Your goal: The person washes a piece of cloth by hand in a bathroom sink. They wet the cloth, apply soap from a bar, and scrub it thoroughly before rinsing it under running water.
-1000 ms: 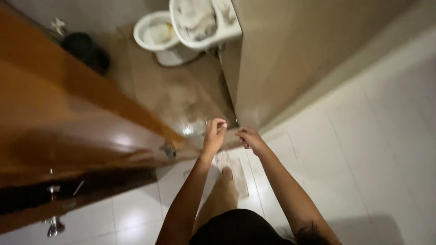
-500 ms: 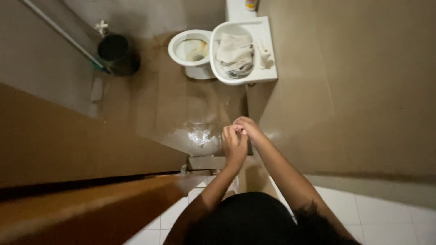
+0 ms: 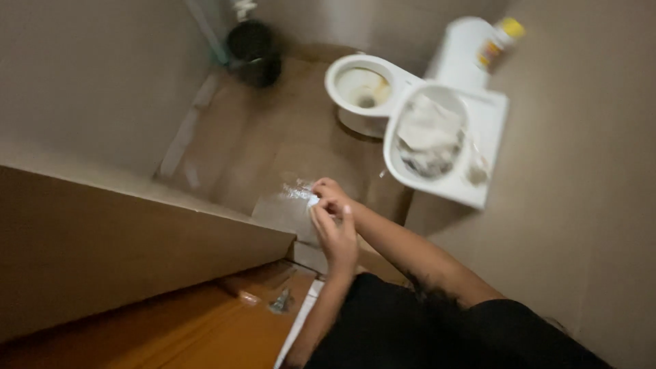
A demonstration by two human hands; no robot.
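Note:
My two hands meet in front of me over the wet brown floor point(image 3: 273, 143) of a small bathroom. My right hand point(image 3: 331, 195) has its fingers curled, and a small white piece point(image 3: 313, 201) shows at its fingertips. My left hand point(image 3: 336, 236) lies just below it with the fingers stretched and touching the right hand. Blur hides whether the left hand grips anything. Both forearms come up from my dark clothing at the bottom of the head view.
A white toilet bowl point(image 3: 362, 85) stands ahead. A white sink point(image 3: 482, 137) on the right wall holds a crumpled cloth point(image 3: 427, 133). A yellow-capped bottle point(image 3: 499, 42) sits on the tank. A black bin point(image 3: 254, 51) stands at the back. A wooden door point(image 3: 171, 328) lies to my left.
The view has swung left and moved further into the bathroom. My hands stay together and have dropped lower in view. The door now fills the lower left.

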